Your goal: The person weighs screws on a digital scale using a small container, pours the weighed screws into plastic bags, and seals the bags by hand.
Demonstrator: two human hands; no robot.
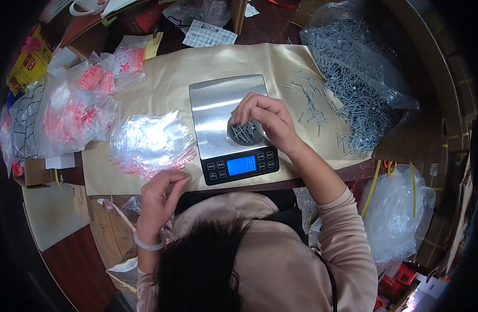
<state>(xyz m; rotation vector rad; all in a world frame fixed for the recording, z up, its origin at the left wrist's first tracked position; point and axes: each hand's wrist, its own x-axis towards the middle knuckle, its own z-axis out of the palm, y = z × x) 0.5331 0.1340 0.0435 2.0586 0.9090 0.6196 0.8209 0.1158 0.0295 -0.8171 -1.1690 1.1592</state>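
Silver scale (212, 122) bears dark dish (231, 135) of screws (243, 133)

The scale has a shiny, streaked plate, a black key panel and a lit blue display. Clear, red-edged bags (151, 139) lie beside it, near the loosely curled left hand (158, 195); its grip cannot be told. The right hand (270, 118) bunches its fingers over the round dish, pinch hidden. Slim grey screws jumble inside.

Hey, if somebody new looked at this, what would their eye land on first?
Probably the large heap of silvery screws, partly covered by a clear plastic bag at the upper right. Next might be the blue-lit display on the scale in the middle, where the right hand is over a round dish of screws. Shiny red-edged bags lie left of the scale, near the left hand.
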